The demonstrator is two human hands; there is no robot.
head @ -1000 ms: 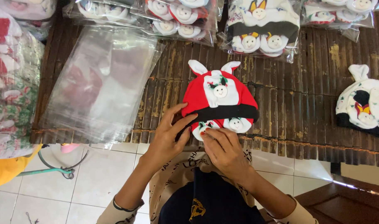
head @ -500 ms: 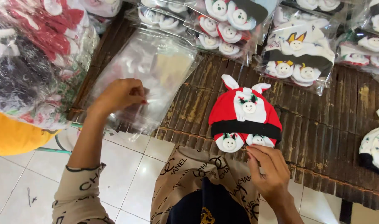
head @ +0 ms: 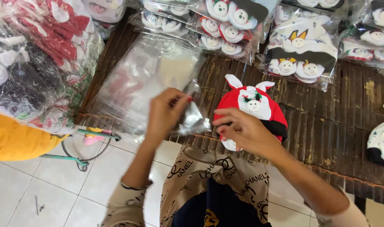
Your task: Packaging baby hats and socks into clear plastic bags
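Fabric with a tan printed pattern (head: 217,176) covers the person's lap at the near edge, above white floor tiles (head: 40,185). Just beyond it the left hand (head: 166,111) pinches the corner of a clear plastic bag (head: 192,117), thumb and fingers closed on the film, lifting it off the stack of clear bags (head: 145,80) that lies on the dark slatted bamboo table (head: 326,126). To its right, the right hand (head: 242,130) hovers with fingers curled narrow at the near edge of a red hat with white ears and a small white face (head: 253,107); the fingers touch the hat's lower rim, but I cannot tell whether they truly grip it. The hat lies flat on the table, just right of the lifted bag. At the near left, a yellow cloth (head: 15,138) sits beside a green wire frame (head: 82,147). Above it, on the left, bulky packs of red and dark knitwear in plastic (head: 36,59) are piled. At the right edge, a white and black hat (head: 381,138) lies partly out of view. Along the far side, bagged hats with little faces (head: 301,50) lie in rows.
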